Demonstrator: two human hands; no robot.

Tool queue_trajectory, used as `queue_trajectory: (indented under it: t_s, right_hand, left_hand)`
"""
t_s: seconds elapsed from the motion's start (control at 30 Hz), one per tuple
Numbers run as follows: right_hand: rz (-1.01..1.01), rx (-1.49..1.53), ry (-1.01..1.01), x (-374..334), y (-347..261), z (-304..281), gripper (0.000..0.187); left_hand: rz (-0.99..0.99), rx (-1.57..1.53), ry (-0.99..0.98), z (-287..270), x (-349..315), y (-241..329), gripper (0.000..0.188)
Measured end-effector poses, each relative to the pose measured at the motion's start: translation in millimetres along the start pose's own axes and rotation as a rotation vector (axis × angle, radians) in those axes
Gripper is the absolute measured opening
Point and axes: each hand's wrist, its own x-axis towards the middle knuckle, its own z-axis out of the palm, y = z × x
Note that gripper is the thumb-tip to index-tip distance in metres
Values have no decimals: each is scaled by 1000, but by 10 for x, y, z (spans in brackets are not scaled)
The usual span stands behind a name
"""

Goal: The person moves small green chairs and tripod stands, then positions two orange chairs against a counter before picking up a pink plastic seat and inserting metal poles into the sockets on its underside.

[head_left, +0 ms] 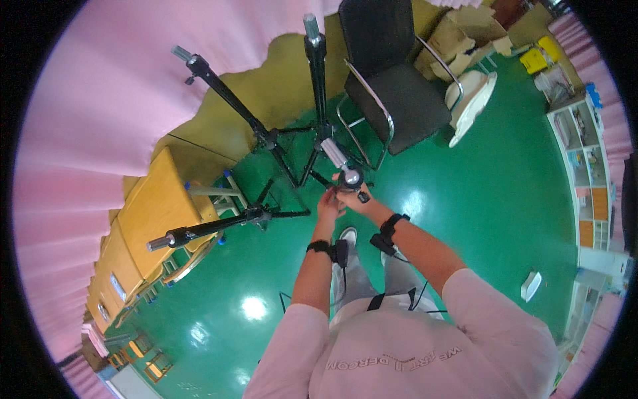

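Note:
In front of me, a black tripod stand (351, 178) with a silver cylindrical top stands upright, seen almost straight down its pole. My right hand (357, 199) is closed around the pole just below its black collar and knob. Beside it, my left hand (329, 205) is closed at the pole a little lower, its fingertips partly hidden. Three similar stands are close by: one upright stand (318, 80) just beyond, another stand (229, 96) to its left, and a third stand (212, 227) at the left. Their spread legs reach near one another on the floor.
Beyond the stands is a black chair (405, 93) with chrome arms. Yellow tables (156, 213) line the left, below a pink curtain (86, 133). Torn cardboard (465, 33) and a white curved board (473, 103) lie far right. White shelves (585, 159) run along the right; a white object (531, 286) lies on the green floor.

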Motion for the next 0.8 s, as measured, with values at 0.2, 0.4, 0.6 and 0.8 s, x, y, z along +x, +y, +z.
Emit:
queue_trajectory:
  t_s: [0.2, 0.4, 0.6, 0.8]
  right_hand:
    - [97, -112, -55, -284, -185, -562, 23]
    - [563, 92, -584, -915, -613, -324, 15]
    - [516, -65, -1036, -1336, -1056, 250, 17]
    - [501, -160, -1302, -1958, -1248, 951, 17]
  left_hand:
    - [-57, 152, 124, -196, -1015, -1, 47]
    - [159, 7, 582, -549, -2822, -218, 37]
    - [378, -396, 868, 78, -4464, -1180, 24]
    - [581, -830, 1208, 779, -5746, -2656, 20]
